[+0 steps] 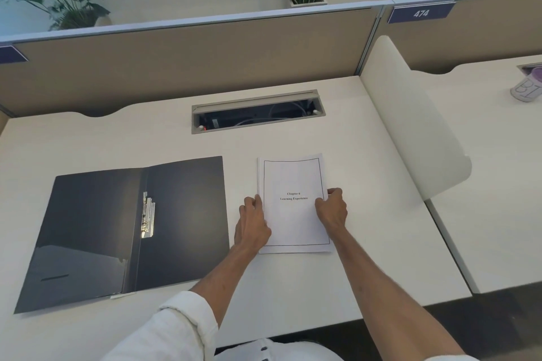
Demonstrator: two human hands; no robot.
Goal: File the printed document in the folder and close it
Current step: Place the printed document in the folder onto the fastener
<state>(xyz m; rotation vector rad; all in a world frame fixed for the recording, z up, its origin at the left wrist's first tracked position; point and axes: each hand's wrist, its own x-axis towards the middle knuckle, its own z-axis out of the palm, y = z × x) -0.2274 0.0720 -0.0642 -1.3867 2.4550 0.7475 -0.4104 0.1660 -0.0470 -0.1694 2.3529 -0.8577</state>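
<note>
A dark grey folder [96, 226] lies open and flat on the left of the white desk [293, 287], its metal clip [148, 215] along the spine. To its right lies the printed document [293, 223], a thin white stack with a bordered title page. My left hand [252, 226] rests against the stack's left edge, fingers curled on it. On the right edge sits my right hand [333, 208], thumb on top of the page and fingers at the side. The document lies flat on the desk between both hands.
A cable tray opening [258, 114] is set into the desk behind the document. A beige partition [187, 56] closes the back. A white curved divider [410, 126] stands at the right, with a neighbouring desk and a cup [526, 88] beyond. Plants sit above the partition.
</note>
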